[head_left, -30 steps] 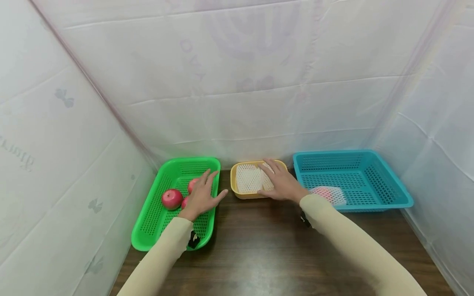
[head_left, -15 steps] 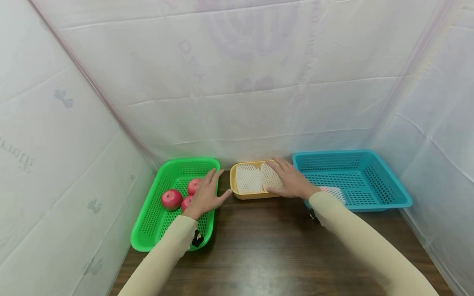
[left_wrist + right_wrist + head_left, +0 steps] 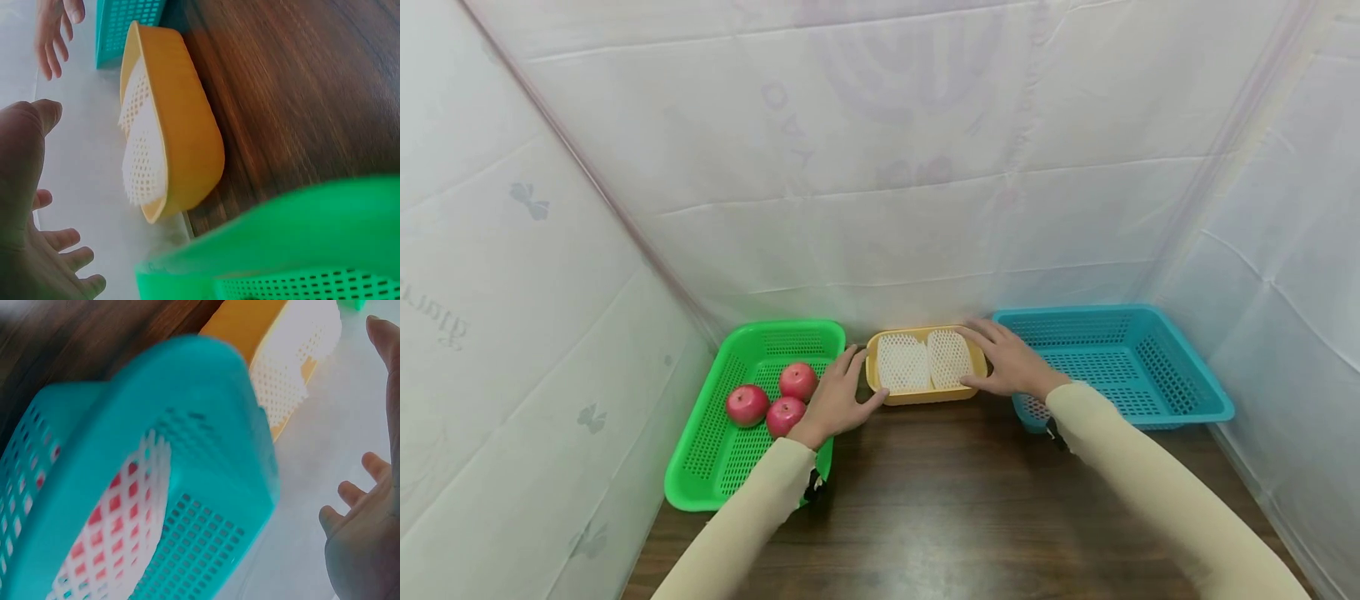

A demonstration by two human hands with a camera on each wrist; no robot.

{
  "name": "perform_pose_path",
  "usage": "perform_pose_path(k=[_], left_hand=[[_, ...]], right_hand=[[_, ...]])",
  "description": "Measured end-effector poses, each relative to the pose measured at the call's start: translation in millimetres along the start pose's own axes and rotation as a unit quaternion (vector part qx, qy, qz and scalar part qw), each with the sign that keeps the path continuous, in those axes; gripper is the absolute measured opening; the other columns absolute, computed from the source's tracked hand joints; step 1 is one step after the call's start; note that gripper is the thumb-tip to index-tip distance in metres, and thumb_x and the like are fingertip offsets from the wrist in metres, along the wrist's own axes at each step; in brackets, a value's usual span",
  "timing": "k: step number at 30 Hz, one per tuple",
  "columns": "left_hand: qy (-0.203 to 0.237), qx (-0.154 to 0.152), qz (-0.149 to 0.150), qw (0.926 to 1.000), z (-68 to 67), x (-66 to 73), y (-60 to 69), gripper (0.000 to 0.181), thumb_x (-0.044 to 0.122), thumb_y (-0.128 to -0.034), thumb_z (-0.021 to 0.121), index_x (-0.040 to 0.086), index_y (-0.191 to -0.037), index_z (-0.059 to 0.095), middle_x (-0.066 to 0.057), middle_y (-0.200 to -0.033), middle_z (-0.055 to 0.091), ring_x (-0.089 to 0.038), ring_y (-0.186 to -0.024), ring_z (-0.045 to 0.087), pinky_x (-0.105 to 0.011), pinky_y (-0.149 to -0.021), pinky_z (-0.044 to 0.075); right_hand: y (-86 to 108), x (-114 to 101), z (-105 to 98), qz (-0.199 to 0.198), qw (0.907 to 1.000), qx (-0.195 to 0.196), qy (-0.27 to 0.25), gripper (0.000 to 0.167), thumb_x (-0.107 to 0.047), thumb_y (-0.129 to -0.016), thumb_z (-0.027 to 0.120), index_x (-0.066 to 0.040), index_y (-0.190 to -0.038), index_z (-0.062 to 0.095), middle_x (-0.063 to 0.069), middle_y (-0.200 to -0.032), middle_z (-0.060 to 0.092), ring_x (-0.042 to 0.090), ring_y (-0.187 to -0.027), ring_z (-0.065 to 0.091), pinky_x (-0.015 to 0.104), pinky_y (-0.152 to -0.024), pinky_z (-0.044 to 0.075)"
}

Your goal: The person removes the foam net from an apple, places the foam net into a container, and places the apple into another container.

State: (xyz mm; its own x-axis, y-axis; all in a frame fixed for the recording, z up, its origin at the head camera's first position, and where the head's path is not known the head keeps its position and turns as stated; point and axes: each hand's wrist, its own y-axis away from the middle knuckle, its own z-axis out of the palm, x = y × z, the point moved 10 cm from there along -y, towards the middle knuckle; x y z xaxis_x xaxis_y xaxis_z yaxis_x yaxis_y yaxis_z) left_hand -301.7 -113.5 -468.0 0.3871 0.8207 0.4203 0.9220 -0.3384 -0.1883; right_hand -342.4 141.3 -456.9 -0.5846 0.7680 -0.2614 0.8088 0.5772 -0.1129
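A small yellow basket (image 3: 925, 398) holds two stacks of white foam nets (image 3: 903, 364) side by side. My left hand (image 3: 838, 402), fingers spread and holding nothing, hovers between its left end and the green basket (image 3: 681, 475). In that green basket lie three red apples (image 3: 747, 405). At the yellow basket's right end is my right hand (image 3: 1011, 364), its fingers loosely spread and gripping nothing; whether it touches the rim I cannot tell. Both wrist views show the hands apart from the yellow basket. A net-wrapped red fruit (image 3: 119, 531) lies in the blue basket (image 3: 1187, 408).
The baskets stand in a row on a dark wooden table (image 3: 917, 508). White sheeting (image 3: 865, 233) hangs right behind them and on both sides. The green and blue rims rise beside my hands.
My right hand has drawn back rightward from over the foam nets, uncovering them. My left hand has moved right from above the apples toward the yellow basket's left end.
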Motion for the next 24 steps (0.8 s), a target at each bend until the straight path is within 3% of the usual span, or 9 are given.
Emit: perform_pose_path(k=[13,24], left_hand=[[0.014,-0.016,0.008,0.9997,14.3,25.5,-7.7,0.079,0.052,-0.0964,0.064,0.01,-0.157,0.035,-0.024,-0.161,0.033,-0.041,-0.145,0.038,-0.054,-0.118,0.033],[0.039,-0.02,0.019,0.9989,31.9,43.4,-7.6,0.078,0.053,-0.0977,0.063,0.011,-0.158,0.034,-0.022,-0.162,0.031,-0.037,-0.149,0.034,-0.056,-0.118,0.032]], right_hand=[[14.8,27,-8,0.022,0.9996,-0.014,0.003,0.088,-0.048,-0.092,0.075,-0.018,-0.162,0.032,0.017,-0.166,0.027,0.047,-0.147,0.03,0.071,-0.112,0.029],[24.7,58,-8,0.09,0.9939,-0.059,-0.027,0.092,-0.052,-0.093,0.071,-0.019,-0.165,0.022,0.019,-0.166,0.024,0.048,-0.147,0.03,0.071,-0.11,0.033]])
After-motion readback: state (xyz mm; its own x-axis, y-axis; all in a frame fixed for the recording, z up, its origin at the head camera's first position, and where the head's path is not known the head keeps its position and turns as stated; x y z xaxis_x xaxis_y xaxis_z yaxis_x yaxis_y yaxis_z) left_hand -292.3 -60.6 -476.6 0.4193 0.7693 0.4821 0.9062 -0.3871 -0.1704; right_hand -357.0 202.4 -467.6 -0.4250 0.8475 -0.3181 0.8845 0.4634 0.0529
